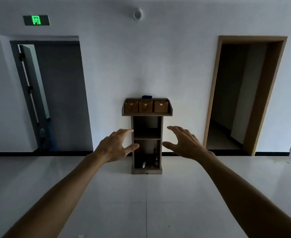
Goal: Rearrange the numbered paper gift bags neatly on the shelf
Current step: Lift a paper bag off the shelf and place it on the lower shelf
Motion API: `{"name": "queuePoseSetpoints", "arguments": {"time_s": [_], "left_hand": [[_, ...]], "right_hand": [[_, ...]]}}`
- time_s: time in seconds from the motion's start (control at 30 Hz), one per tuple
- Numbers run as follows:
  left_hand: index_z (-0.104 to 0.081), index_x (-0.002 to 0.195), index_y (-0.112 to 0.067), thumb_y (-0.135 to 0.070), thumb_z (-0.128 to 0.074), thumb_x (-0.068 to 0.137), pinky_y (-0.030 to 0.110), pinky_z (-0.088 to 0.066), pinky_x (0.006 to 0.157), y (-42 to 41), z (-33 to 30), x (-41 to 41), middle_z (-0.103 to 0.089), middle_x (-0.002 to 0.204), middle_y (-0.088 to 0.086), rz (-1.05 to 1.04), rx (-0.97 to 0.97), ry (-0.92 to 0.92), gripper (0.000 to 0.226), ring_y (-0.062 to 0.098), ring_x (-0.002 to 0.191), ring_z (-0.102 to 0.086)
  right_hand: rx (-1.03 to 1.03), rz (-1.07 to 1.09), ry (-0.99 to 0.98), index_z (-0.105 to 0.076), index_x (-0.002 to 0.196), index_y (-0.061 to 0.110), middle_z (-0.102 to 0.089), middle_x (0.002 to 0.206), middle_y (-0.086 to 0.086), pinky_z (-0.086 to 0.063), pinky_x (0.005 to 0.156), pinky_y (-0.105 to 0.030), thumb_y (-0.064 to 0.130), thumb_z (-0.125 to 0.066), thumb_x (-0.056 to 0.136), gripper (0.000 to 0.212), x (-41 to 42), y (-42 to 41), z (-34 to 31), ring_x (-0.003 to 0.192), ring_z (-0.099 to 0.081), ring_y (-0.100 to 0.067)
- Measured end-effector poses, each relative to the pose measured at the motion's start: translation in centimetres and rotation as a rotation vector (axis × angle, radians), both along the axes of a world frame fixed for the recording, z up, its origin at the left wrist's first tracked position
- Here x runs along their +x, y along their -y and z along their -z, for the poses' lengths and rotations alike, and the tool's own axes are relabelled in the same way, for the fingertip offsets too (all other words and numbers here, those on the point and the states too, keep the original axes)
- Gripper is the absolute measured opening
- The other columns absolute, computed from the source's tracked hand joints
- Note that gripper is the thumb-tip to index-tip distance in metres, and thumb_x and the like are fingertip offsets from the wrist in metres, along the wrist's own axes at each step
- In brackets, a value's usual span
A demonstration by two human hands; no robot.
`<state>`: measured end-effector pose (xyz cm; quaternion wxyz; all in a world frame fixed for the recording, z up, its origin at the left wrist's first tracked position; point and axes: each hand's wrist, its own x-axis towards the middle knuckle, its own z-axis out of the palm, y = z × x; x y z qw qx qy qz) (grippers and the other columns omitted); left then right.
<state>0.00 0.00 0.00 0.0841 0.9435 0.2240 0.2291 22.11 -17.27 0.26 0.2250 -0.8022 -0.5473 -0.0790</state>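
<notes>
We stand well back from the shelf (147,135), a narrow dark wooden stand against the white wall (150,62). Three brown paper gift bags (146,106) sit side by side in its top tray, each with a small label too small to read. Our left hand (116,146) and right hand (184,143) reach forward, each grip spread with fingers apart, holding nothing. Small items lie in the bottom compartment; a blue thing (146,96) rests on top.
</notes>
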Motion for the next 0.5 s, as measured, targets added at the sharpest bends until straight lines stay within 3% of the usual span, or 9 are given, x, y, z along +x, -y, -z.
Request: {"name": "queuePoseSetpoints", "arguments": {"time_s": [0.5], "left_hand": [[-0.034,0.144,-0.030,-0.071,-0.041,0.080,0.043,-0.042,0.102,-15.2,1.4,12.1,-0.037,0.152,-0.007,0.029,0.030,-0.031,0.076,0.018,0.135,-0.041]], "right_hand": [[0.017,0.037,-0.040,-0.030,0.152,0.020,-0.035,0.158,-0.005,-0.035,0.114,-0.048,0.055,-0.060,0.091,0.076,10.3,-14.6,1.1,0.143,-0.033,-0.029]]}}
